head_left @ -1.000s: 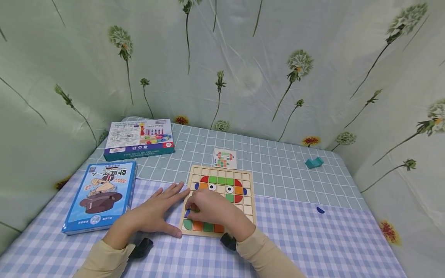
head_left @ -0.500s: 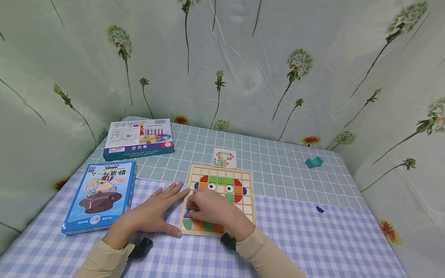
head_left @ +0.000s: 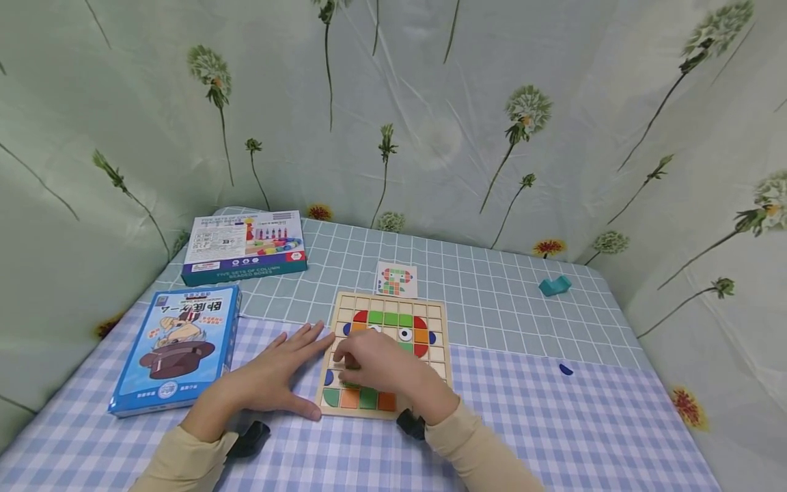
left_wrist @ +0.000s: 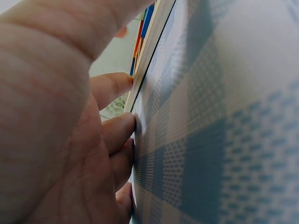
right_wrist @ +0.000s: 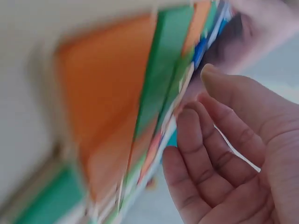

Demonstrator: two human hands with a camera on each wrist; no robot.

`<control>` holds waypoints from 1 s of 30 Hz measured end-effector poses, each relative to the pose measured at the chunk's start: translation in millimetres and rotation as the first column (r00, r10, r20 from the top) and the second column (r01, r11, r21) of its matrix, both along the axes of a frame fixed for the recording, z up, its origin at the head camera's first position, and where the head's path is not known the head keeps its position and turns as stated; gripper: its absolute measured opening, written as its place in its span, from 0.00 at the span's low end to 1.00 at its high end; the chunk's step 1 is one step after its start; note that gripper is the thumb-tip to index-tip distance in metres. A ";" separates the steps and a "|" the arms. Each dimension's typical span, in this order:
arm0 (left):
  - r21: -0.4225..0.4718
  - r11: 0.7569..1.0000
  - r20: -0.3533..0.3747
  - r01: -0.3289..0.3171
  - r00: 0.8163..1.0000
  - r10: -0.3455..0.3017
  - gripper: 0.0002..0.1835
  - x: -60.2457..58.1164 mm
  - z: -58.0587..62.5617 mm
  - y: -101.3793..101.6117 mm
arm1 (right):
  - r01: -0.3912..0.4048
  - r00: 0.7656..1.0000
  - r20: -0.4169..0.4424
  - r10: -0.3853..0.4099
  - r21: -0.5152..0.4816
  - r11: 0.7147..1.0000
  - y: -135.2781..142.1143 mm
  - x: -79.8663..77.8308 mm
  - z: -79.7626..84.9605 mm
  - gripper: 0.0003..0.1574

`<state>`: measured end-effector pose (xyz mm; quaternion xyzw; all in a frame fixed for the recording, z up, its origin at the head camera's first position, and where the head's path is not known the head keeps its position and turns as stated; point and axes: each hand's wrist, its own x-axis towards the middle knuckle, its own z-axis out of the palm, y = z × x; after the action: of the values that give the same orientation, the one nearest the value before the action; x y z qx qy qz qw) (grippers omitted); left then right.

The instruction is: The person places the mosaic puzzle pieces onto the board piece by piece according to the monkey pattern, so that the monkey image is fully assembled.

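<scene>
A wooden grid board [head_left: 437, 312] lies on the checked cloth, bearing red, green, orange and blue pieces and round eye tiles. My left hand [head_left: 277, 372] is spread flat beside its left edge; fingertips touch the board's side in the left wrist view. Over the board's middle hovers my right hand [head_left: 384, 363], fingers loosely bent, with a gap between thumb and fingers in the right wrist view and nothing held. A blue rounded piece [head_left: 328, 377] sits in the left column, just above the green quarter-round piece [head_left: 331, 397]. The right hand hides several cells.
A picture card [head_left: 397, 280] lies behind the board. On the left are a blue game box [head_left: 178, 348] and a bead-set box [head_left: 246, 246]. A loose dark blue piece [head_left: 565, 370] and a teal block [head_left: 555, 286] lie to the right.
My right hand has let go of the blue piece in the left column and shifted slightly right, uncovering it. The left hand stays in place.
</scene>
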<state>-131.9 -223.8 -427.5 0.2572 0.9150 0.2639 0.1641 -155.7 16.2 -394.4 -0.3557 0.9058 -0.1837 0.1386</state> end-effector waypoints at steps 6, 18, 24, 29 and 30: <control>-0.005 1.000 0.010 -0.009 1.000 0.009 0.67 0.7 0.6 1.3 | 0.137 0.990 0.041 -0.134 -0.083 0.987 60.8 -12.4 11.1 0.15; -0.001 1.000 0.013 -0.006 1.000 0.006 0.68 1.1 1.3 1.9 | 0.424 0.905 -0.004 -0.425 -0.047 0.904 237.1 -11.8 20.3 0.18; 0.003 1.000 0.006 -0.008 1.000 0.008 0.68 1.8 1.5 1.1 | 0.535 0.845 0.006 -0.535 0.019 0.845 299.2 1.6 18.7 0.18; 0.000 1.000 0.005 -0.004 1.000 0.004 0.68 1.0 0.6 1.7 | 0.569 0.820 0.042 -0.571 0.063 0.820 328.2 6.8 14.2 0.18; -0.001 1.000 0.004 -0.003 1.000 0.003 0.68 0.8 0.4 1.8 | 0.575 0.813 0.058 -0.579 0.075 0.815 331.4 7.7 13.5 0.18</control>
<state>-131.1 -221.9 -427.2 0.2550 0.9153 0.2640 0.1657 -148.0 347.6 -380.9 -0.0533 0.9695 -0.2064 0.1211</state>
